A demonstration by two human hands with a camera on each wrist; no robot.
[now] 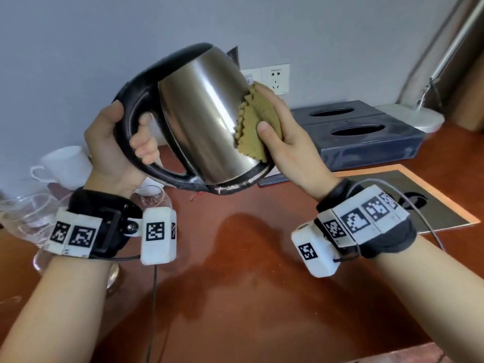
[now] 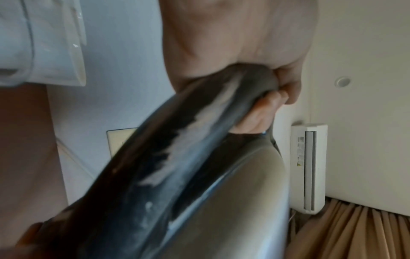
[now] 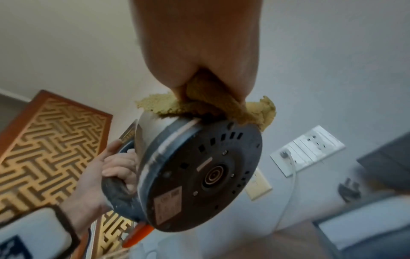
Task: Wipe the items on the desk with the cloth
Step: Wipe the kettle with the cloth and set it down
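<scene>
A steel electric kettle (image 1: 201,113) with a black handle and base hangs tilted in the air above the desk. My left hand (image 1: 123,142) grips its black handle (image 2: 199,140), fingers curled through the loop. My right hand (image 1: 277,129) holds a folded olive-green cloth (image 1: 258,127) and presses it against the kettle's right side near the base. In the right wrist view the cloth (image 3: 199,108) lies on the steel wall just above the kettle's black underside (image 3: 199,175). The kettle's lid and spout point away from me.
On the reddish wooden desk (image 1: 248,271) a white cup (image 1: 62,163) and glassware (image 1: 23,218) stand at the left. A dark blue tissue box (image 1: 361,132) sits at the back right, a dark mat (image 1: 408,200) in front of it, a lamp base (image 1: 411,116) beyond. Wall sockets (image 1: 275,77) lie behind the kettle.
</scene>
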